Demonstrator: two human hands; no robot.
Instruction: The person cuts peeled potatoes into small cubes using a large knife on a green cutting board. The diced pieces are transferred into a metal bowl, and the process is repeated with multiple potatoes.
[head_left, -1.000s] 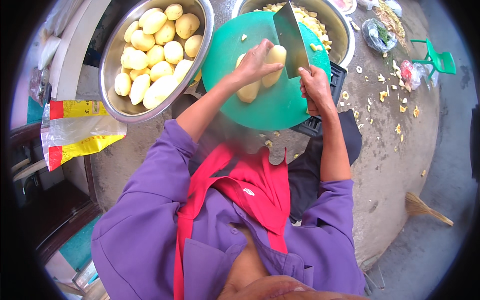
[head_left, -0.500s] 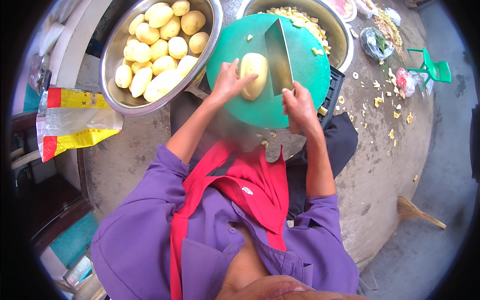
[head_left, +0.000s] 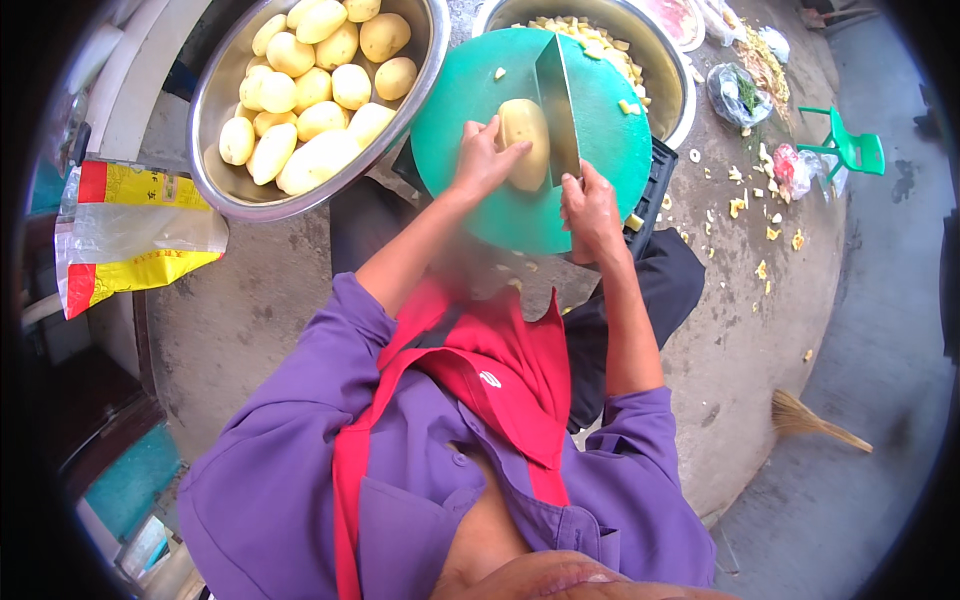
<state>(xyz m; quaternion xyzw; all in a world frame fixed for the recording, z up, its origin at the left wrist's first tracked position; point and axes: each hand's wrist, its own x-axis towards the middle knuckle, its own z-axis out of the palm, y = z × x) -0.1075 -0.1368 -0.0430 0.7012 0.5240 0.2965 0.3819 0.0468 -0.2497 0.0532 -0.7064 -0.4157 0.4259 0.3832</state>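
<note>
Perhaps the round potato [head_left: 527, 122] could roll.
It lay on the green board [head_left: 455, 100]; the left hand's [head_left: 483, 165] wide-spread fingers touched it, the right hand's [head_left: 592, 215] gripped the knife [head_left: 559, 115]. Rolling could bring a cut.

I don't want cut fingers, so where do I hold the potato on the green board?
Probably by its rounded left side, from the left, where the left hand is: the peeled potato is long front to back, and the cleaver stands at its right.

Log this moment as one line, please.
left hand: touching pale-yellow oval potato; right hand: gripping broad metal cleaver; beneath: round green chopping board
</note>
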